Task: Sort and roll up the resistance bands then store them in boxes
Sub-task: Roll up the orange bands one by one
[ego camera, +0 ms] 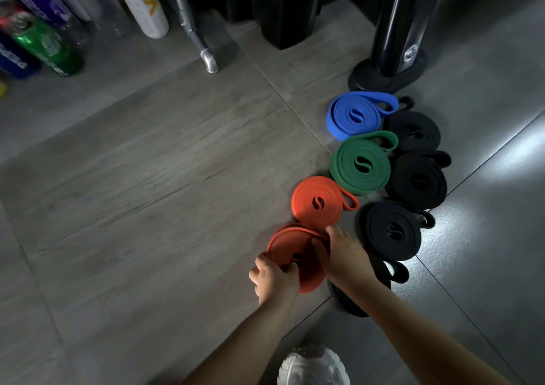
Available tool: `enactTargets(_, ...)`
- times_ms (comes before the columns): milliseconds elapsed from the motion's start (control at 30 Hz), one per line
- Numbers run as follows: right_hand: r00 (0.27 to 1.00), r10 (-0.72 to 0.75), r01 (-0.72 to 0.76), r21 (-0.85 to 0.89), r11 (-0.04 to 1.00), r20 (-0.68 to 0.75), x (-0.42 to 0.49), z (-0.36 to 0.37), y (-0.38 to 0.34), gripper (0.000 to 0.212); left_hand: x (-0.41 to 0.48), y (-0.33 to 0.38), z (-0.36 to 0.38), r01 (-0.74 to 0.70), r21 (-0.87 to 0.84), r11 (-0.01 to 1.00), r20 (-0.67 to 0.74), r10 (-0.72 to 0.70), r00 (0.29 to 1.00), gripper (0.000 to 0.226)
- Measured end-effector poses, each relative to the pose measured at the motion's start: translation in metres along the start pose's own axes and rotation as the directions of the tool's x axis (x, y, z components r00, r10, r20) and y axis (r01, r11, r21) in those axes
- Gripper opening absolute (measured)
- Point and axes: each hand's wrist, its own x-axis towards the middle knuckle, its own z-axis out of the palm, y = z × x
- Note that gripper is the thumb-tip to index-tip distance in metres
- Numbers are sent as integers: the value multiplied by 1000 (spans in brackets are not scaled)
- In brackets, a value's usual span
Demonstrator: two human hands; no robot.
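Rolling looks nearly done: blue coil (pixel 355 116), green coil (pixel 361 163), orange coil (pixel 317 203) and three black coils (pixel 413 132) lie side by side on the floor (pixel 147 178). Left hand (pixel 274 278) and right hand (pixel 343 255) curl their fingers round a second orange band (pixel 290 246) beside them. No boxes show; storing likely remains.

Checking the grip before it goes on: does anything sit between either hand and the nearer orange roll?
Nothing visible does. The left hand and right hand hold the nearer orange roll directly; the other orange roll lies just beyond it.
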Motion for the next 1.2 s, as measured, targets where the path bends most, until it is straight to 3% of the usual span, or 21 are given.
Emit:
enactTargets(100, 1000, 14, -14, 7, 1000, 5, 3, 3, 2, 38, 5, 2, -8, 9, -36, 999, 36, -8, 999, 66)
enactTargets(233, 997, 63, -60, -49, 997, 53, 6, 7, 0, 32, 8, -5, -6, -63, 56, 996, 85, 58, 995, 63)
enactTargets(333, 993, 94, -92, -27, 995, 74, 6, 6, -3, 36, 6, -7, -1, -99, -153, 983, 124, 119, 985, 58)
enactTargets(433, 993, 85, -86, 7, 996, 80, 8, 2, -2, 38, 5, -2, -3, -164, -234, 958, 51, 181, 982, 45)
enactTargets(567, 996, 49, -60, 145, 988, 74, 6, -3, -5, 33, 4, 5, -21, -319, -244, 916, 7, 331, 944, 29)
enactTargets(767, 999, 7, -25, 421, 907, 44, 7, -9, -17, 35, 6, 21, -52, -496, -238, 835, -30, 504, 863, 28)
enactTargets(900, 995, 35, -83, 593, 801, 92, 7, -9, -25, 44, 10, 33, -55, -496, -285, 820, -26, 511, 859, 21)
enactTargets(1033, 993, 69, -119, 715, 689, 99, 9, -20, -13, 68, 16, 59, -39, -478, -281, 832, 72, 515, 854, 34)
enactTargets(1200, 986, 164, -141, 425, 894, -17, 41, -40, 7, 60, 22, 88, -6, -422, -261, 868, 99, 459, 883, 33)
